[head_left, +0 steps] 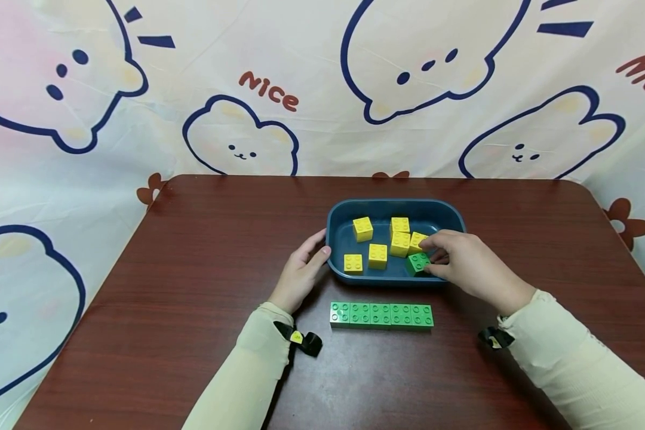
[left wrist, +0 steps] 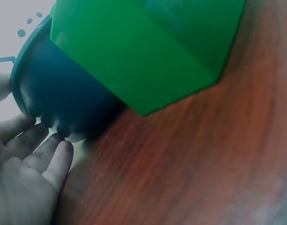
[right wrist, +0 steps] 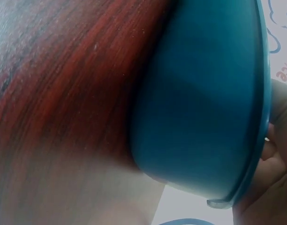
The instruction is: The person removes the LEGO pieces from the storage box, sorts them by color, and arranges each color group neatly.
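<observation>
A blue tray holds several yellow blocks and one green block. My right hand reaches over the tray's right side and pinches that green block between thumb and fingers. At the left end of the tray, my left hand rests its fairly straight fingers against the outer wall. In front of the tray lies a straight row of joined green blocks. The right wrist view shows the tray's outer wall and part of the hand, with the pinched block hidden.
Everything stands on a dark brown wooden table. A patterned cloth with cartoon figures hangs behind its back edge and along both sides. Dark wrist straps sit on both pale sleeves.
</observation>
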### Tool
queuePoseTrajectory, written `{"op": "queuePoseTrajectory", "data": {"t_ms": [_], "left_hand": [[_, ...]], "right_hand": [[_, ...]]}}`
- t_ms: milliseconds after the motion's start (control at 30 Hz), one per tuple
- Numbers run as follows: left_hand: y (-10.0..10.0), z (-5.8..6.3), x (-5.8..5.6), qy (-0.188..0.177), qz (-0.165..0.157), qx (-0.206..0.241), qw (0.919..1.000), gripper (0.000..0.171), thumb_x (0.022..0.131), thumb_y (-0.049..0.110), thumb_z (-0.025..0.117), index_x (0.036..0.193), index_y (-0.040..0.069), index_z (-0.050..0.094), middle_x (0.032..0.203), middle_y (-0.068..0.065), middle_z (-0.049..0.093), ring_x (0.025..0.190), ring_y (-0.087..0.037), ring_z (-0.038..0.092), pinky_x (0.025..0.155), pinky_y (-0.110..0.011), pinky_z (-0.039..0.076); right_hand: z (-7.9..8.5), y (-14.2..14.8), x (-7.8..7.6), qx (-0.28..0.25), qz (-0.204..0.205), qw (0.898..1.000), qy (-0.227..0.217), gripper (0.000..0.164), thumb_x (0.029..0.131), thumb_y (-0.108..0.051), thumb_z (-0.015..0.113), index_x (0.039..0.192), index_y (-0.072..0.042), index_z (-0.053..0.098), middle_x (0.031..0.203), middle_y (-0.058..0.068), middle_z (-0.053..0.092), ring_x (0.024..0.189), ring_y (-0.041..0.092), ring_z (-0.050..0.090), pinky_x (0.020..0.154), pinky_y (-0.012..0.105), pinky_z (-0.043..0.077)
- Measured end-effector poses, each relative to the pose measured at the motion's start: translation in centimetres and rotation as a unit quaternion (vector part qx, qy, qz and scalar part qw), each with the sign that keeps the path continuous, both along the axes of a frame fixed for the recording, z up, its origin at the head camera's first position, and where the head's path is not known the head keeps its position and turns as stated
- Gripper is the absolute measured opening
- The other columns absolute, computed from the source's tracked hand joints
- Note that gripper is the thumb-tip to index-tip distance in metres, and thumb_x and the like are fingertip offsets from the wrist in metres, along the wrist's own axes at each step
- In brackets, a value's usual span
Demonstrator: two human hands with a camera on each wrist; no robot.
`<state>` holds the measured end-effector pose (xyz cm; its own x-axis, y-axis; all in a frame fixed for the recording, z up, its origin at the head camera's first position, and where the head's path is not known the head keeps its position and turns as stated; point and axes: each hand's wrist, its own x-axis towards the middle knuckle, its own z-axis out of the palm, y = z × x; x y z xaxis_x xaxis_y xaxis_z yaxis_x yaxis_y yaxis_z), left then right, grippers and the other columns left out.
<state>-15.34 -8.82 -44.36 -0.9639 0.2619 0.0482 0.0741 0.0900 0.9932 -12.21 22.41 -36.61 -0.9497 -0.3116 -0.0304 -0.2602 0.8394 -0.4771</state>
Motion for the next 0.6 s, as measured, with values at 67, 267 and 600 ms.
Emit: {"op": "queuePoseTrajectory", "data": {"t_ms": [67,267,600], "left_hand": [[0.02,0.03,0.0,0.0,0.0,-0.001,1.0,0.046,0.105,0.027,0.055,0.149,0.016,0.05,0.15,0.0,0.05,0.141,-0.016,0.041,0.113,-0.042,0.037],[0.05,0.01,0.06,-0.003,-0.001,0.001,1.0,0.046,0.105,0.028,0.055,0.149,0.016,0.05,0.15,0.0,0.05,0.14,-0.015,0.042,0.113,-0.042,0.037],[0.02,-0.05,0.02,-0.003,-0.002,0.003,1.0,0.047,0.105,0.027,0.055,0.15,0.015,0.049,0.15,-0.001,0.049,0.14,-0.015,0.042,0.113,-0.042,0.037]], "right_hand": [[-0.04,0.0,-0.01,-0.009,0.001,1.0,-0.008,0.034,0.085,-0.006,0.079,0.118,-0.008,0.071,0.113,0.007,0.07,0.091,0.02,0.068,0.079,0.041,0.059],[-0.12,0.05,-0.09,-0.026,0.009,0.999,-0.023,0.033,0.087,-0.005,0.077,0.119,-0.012,0.072,0.115,0.005,0.07,0.093,0.017,0.067,0.079,0.038,0.059],[-0.13,-0.12,-0.88,-0.011,0.024,0.999,-0.043,0.035,0.085,-0.005,0.079,0.119,-0.012,0.072,0.11,0.003,0.07,0.09,0.015,0.066,0.077,0.036,0.058]]}}
